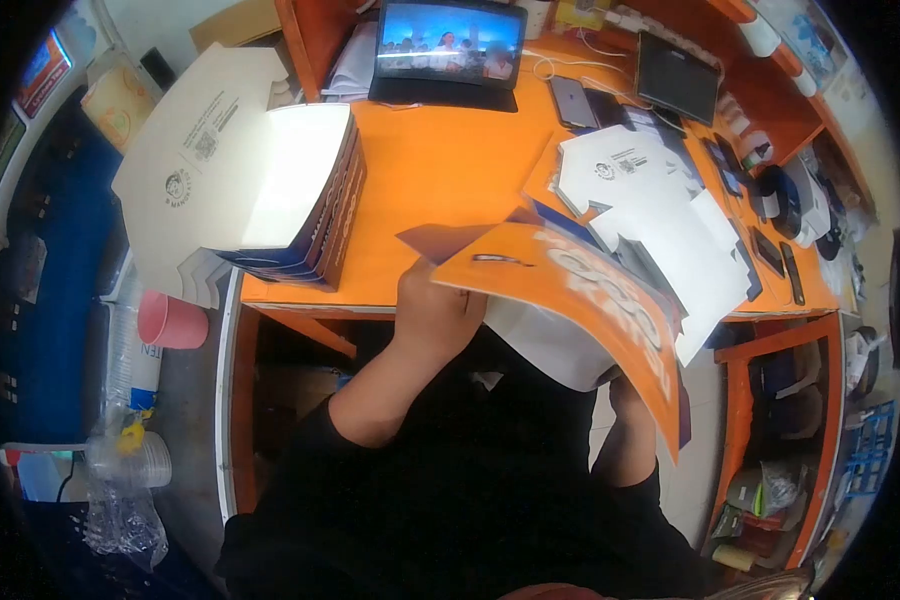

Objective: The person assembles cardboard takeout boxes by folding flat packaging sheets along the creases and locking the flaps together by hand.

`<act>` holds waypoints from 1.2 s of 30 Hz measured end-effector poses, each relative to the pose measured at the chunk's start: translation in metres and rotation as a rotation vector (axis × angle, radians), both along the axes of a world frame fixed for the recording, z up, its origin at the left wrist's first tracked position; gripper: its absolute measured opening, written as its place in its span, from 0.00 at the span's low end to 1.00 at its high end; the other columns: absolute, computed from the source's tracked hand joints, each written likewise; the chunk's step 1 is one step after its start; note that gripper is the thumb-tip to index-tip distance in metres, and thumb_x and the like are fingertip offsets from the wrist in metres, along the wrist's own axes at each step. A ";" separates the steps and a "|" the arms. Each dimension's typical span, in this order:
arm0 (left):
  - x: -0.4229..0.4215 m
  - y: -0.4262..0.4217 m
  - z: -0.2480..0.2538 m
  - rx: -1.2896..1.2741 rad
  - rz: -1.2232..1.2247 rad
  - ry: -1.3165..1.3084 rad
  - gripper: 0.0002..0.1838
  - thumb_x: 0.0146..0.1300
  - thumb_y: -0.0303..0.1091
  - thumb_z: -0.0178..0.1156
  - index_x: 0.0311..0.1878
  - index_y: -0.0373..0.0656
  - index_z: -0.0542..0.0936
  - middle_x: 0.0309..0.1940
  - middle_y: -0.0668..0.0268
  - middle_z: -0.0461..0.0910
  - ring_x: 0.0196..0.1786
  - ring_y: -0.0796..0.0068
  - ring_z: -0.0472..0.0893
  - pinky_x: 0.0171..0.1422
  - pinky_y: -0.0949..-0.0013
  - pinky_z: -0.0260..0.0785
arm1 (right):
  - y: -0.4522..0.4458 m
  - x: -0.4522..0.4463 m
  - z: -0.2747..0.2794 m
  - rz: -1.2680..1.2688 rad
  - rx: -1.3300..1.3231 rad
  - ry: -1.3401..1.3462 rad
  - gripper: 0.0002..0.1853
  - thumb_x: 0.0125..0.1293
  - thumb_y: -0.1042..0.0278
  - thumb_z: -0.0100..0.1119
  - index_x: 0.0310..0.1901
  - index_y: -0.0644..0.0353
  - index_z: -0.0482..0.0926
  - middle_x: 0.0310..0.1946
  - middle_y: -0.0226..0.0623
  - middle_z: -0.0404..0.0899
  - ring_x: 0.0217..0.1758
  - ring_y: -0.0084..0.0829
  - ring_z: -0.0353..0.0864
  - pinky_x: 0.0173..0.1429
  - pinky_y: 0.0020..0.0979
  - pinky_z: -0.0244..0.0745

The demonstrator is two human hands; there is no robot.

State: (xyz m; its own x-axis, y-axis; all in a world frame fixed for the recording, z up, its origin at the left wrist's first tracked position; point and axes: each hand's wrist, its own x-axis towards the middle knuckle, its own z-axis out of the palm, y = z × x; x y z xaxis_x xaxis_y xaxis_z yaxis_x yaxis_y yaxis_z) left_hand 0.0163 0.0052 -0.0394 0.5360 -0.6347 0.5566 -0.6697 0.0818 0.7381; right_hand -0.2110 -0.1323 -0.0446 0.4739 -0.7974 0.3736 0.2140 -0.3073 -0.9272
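Observation:
An orange printed cardboard box blank [550,270], white on its inner side, is held up bent over my lap. My left hand [438,308] is closed on its left edge near a slot. At the lower right, my right hand [627,396] grips the same blank from behind, with its fingers mostly hidden by the card. Close to my left arm, a stack of folded open boxes [300,190] stands on the orange table, white inside with dark printed sides. Past the blank lies a pile of flat white box blanks [660,235].
A tablet [448,50] plays a video at the back of the orange table [440,150]. Phones [573,102] and a dark screen device [677,78] lie at the back right. A pink cup [173,320] and plastic-wrapped cups [142,460] are on my left.

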 end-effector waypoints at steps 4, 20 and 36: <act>0.016 -0.006 -0.052 -0.303 -0.373 0.971 0.25 0.66 0.41 0.61 0.62 0.40 0.70 0.61 0.53 0.73 0.62 0.57 0.75 0.62 0.54 0.70 | -0.001 0.019 -0.005 -0.030 0.001 -0.019 0.46 0.56 0.46 0.62 0.70 0.67 0.57 0.60 0.47 0.70 0.61 0.39 0.73 0.63 0.37 0.70; -0.007 0.022 -0.001 -0.034 -0.637 -0.038 0.80 0.27 0.60 0.81 0.76 0.44 0.34 0.70 0.40 0.48 0.76 0.39 0.48 0.75 0.46 0.51 | 0.006 -0.012 0.047 0.378 0.441 -0.197 0.71 0.46 0.24 0.66 0.76 0.64 0.35 0.75 0.52 0.48 0.75 0.48 0.56 0.72 0.46 0.59; -0.008 0.059 0.005 -0.213 -0.460 0.245 0.64 0.48 0.49 0.70 0.74 0.38 0.32 0.70 0.43 0.47 0.75 0.48 0.53 0.77 0.51 0.47 | 0.009 0.026 0.070 0.496 -0.094 0.113 0.66 0.48 0.47 0.77 0.75 0.64 0.37 0.74 0.54 0.49 0.78 0.47 0.49 0.77 0.46 0.44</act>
State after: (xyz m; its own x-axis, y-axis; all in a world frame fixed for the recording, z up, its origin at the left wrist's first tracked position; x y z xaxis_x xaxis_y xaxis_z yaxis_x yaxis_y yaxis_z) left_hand 0.0078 0.0638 -0.0341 0.3601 -0.7211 0.5919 -0.3407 0.4889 0.8030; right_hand -0.1849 -0.1234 0.0259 0.8283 -0.4317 0.3573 0.2551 -0.2772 -0.9263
